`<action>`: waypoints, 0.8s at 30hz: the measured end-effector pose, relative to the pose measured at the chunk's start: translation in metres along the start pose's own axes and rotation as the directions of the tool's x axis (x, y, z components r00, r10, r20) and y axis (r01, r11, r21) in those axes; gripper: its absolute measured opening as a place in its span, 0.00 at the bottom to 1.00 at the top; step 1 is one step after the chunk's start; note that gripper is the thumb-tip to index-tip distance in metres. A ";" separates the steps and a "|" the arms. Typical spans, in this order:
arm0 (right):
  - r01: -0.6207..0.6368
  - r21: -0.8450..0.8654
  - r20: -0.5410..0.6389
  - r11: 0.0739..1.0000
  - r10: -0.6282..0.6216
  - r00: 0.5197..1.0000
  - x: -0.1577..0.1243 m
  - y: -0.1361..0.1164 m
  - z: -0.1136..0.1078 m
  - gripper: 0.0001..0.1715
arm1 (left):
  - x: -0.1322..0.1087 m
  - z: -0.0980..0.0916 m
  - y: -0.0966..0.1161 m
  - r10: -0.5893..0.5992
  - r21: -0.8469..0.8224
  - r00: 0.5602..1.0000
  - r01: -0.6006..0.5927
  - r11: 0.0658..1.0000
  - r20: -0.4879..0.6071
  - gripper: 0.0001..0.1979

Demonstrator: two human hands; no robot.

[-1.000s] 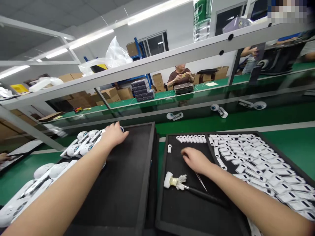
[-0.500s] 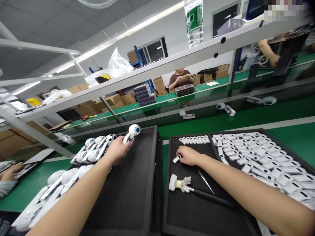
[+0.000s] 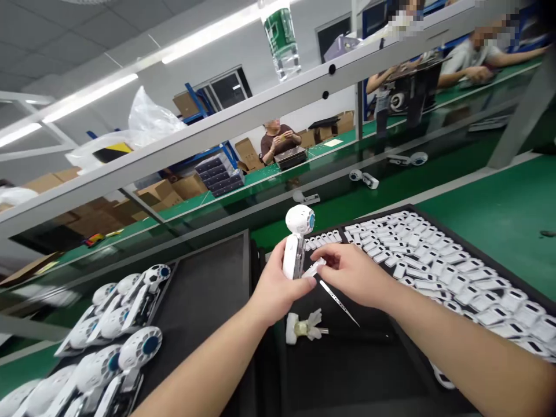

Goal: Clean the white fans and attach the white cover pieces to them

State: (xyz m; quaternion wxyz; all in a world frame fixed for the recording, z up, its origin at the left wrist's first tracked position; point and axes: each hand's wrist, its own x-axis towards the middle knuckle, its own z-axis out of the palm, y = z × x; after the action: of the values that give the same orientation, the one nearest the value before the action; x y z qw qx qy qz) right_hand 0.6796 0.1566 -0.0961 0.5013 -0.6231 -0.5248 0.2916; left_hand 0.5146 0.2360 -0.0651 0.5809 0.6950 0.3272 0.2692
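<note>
- Round-headed device [image 3: 292,255]: held upright beyond the mallet [image 3: 292,329], its handle clasped by the left hand [image 3: 270,289].
- White cover [image 3: 316,267]: pinched in the right hand [image 3: 354,275], beside the handle beyond the mallet; contact with the handle cannot be told.
- Step, as judged: cover offered to handle; edges would next need to be aligned before pressure is applied.
</note>
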 end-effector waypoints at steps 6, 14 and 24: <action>-0.110 0.328 -0.074 0.938 0.142 0.987 -0.001 0.003 0.018 0.14 | -0.007 0.011 -0.014 -0.013 0.047 0.999 0.015 0.999 -0.038 0.44; -0.054 0.425 -0.127 0.904 0.119 0.985 0.000 0.002 0.029 0.12 | -0.009 0.009 -0.021 0.014 0.078 0.998 -0.009 0.997 -0.065 0.45; -0.113 0.492 -0.084 0.863 0.176 0.981 -0.002 0.000 0.034 0.13 | -0.008 0.009 -0.020 -0.005 0.065 0.998 0.009 0.998 -0.065 0.45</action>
State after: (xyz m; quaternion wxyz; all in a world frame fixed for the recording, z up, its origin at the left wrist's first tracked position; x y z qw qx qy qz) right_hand 0.6492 0.1659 -0.1079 0.6501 -0.5323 -0.3542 0.4106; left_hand 0.5133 0.2260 -0.0862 0.5481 0.7032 0.3569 0.2788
